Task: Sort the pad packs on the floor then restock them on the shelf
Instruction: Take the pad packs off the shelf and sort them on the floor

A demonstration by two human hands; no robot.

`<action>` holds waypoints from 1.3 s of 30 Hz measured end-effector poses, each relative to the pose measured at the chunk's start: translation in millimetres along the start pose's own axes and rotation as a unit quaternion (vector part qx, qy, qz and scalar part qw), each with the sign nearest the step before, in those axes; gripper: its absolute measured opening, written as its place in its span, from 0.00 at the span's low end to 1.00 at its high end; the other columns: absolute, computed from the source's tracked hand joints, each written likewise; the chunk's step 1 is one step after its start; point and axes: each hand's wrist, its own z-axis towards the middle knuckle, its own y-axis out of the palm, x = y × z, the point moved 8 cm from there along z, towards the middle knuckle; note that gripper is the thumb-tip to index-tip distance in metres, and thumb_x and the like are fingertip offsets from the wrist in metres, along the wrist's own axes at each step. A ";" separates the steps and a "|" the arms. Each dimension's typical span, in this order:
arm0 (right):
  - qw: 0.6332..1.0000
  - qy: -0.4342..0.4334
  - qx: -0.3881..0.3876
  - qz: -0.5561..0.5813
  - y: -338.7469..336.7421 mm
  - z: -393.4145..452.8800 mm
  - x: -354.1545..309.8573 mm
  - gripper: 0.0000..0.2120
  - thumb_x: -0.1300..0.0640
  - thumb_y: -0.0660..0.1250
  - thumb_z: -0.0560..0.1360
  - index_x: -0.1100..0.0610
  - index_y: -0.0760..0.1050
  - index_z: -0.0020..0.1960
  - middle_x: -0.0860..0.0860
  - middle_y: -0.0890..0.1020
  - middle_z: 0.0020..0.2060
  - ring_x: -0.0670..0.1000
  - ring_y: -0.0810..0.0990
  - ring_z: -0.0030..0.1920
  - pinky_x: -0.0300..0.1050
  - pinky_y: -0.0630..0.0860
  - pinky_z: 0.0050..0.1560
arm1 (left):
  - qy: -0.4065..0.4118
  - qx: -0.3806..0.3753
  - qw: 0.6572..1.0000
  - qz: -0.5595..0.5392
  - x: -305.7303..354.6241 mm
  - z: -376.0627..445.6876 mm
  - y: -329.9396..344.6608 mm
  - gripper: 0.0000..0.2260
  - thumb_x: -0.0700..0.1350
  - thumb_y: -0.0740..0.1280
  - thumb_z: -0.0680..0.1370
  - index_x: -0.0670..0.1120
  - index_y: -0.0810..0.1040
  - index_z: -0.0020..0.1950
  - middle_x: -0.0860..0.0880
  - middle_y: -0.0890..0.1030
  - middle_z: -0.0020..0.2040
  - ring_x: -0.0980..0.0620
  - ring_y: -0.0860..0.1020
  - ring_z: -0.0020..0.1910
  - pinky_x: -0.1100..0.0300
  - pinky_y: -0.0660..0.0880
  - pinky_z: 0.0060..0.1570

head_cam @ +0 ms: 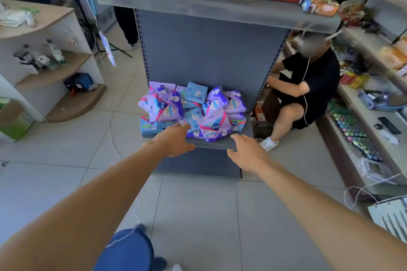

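Note:
A jumbled heap of purple and blue pad packs point(193, 110) lies on the low grey shelf point(240, 138) of a grey end unit, straight ahead of me. A purple pack with a pink stripe point(214, 127) sits at the front of the heap. My left hand point(174, 141) reaches out flat, fingers apart, its fingertips touching the front packs. At the shelf's front edge, just right of the heap, my right hand point(247, 153) hovers with its fingers spread, holding nothing. No packs lie on the floor tiles in front of the shelf.
A person in black point(308, 86) sits on the floor right of the unit, feet near the shelf corner. Stocked shelves point(372, 116) line the right side. A wooden corner shelf point(55, 72) stands left. Snack bags fill the upper shelf point(198, 9). A white cable point(110, 121) trails over the tiles.

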 end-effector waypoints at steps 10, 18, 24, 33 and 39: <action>0.999 0.002 -0.035 0.020 24.0 97.5 38.2 0.27 0.47 0.61 0.78 0.54 0.61 0.74 0.54 0.73 0.66 0.56 0.72 0.65 0.52 0.74 0.58 | -0.008 -0.049 0.999 -0.004 -5.3 109.0 31.2 0.30 0.58 0.67 0.75 0.50 0.62 0.73 0.46 0.72 0.66 0.45 0.74 0.61 0.51 0.77 0.55; 0.997 0.006 -0.054 0.051 57.3 161.3 75.4 0.27 0.48 0.63 0.78 0.52 0.61 0.74 0.51 0.71 0.68 0.54 0.71 0.67 0.49 0.72 0.58 | -0.034 -0.061 0.997 -0.026 -11.7 185.3 70.7 0.29 0.55 0.68 0.75 0.49 0.62 0.73 0.45 0.71 0.68 0.44 0.73 0.63 0.51 0.76 0.56; 0.995 0.035 -0.039 0.088 94.8 219.1 93.1 0.25 0.49 0.63 0.78 0.52 0.62 0.73 0.52 0.72 0.68 0.54 0.71 0.67 0.47 0.71 0.58 | -0.085 -0.040 0.995 -0.021 -39.6 243.3 117.2 0.44 0.63 0.72 0.68 0.53 0.52 0.76 0.46 0.70 0.69 0.43 0.71 0.65 0.46 0.78 0.54; 0.986 0.007 0.087 0.139 130.3 299.5 112.4 0.22 0.49 0.67 0.76 0.49 0.67 0.68 0.45 0.75 0.63 0.47 0.73 0.63 0.36 0.67 0.47 | -0.162 0.042 0.946 -0.279 -63.9 331.3 232.8 0.45 0.56 0.78 0.64 0.49 0.55 0.72 0.48 0.75 0.61 0.44 0.76 0.57 0.45 0.79 0.51; 0.978 -0.056 0.199 0.037 96.2 358.3 87.6 0.30 0.47 0.68 0.76 0.52 0.62 0.73 0.51 0.69 0.70 0.52 0.66 0.69 0.47 0.75 0.55 | -0.191 0.079 0.871 -0.447 -71.0 363.1 270.6 0.32 0.54 0.80 0.63 0.52 0.67 0.59 0.54 0.80 0.53 0.51 0.80 0.50 0.51 0.81 0.47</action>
